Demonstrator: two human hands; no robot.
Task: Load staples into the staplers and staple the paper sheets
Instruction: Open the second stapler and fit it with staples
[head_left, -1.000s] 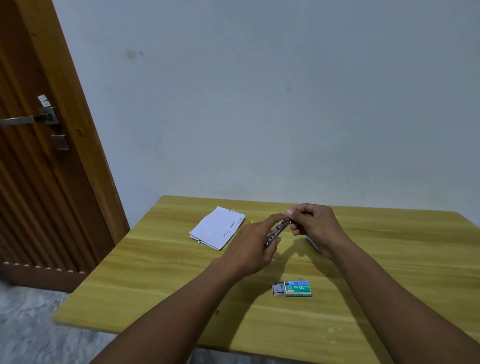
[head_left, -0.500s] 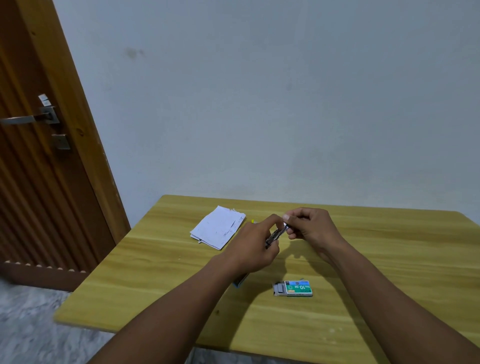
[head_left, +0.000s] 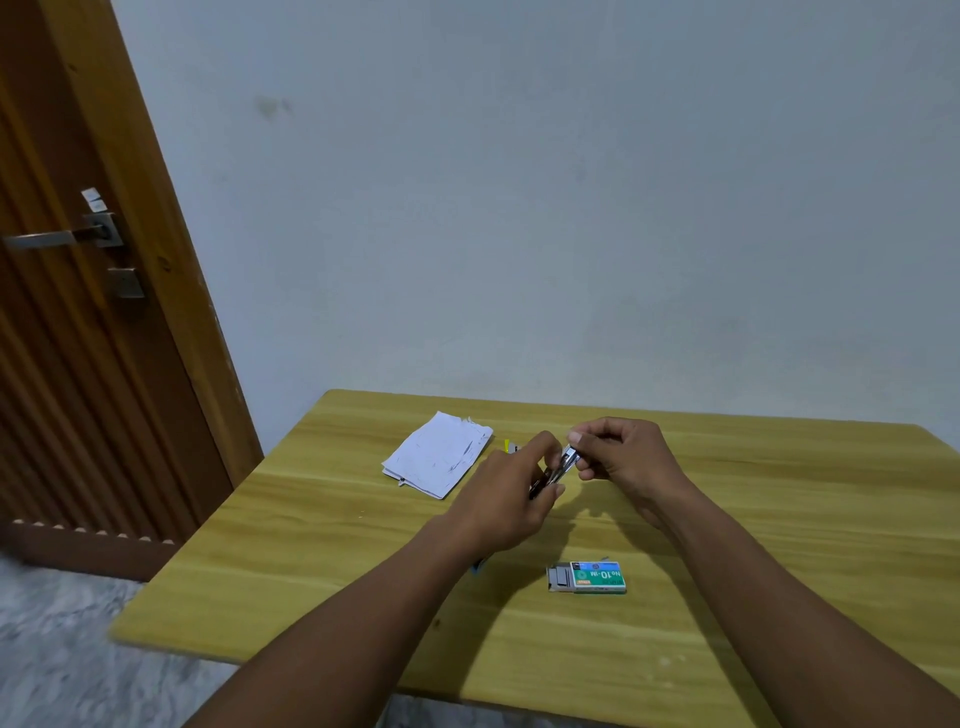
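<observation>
while the stapler (head_left: 558, 467) hangs in the air between both hands, its long axis runs from near-left up to far-right, tilted above the worktop (head_left: 779, 519). the left hand (head_left: 509, 499) curls round the lower, near end; the right hand (head_left: 623, 457) pinches the upper, far end with thumb and fingertips. whether a strip of staples sits in that pinch is too small to tell. the staple box (head_left: 592, 577) lies on the worktop nearer than the hands, its tray slid out to the left, so the right hand looks better placed to reach it. the paper (head_left: 441, 454) lies far left, beside the left hand.
</observation>
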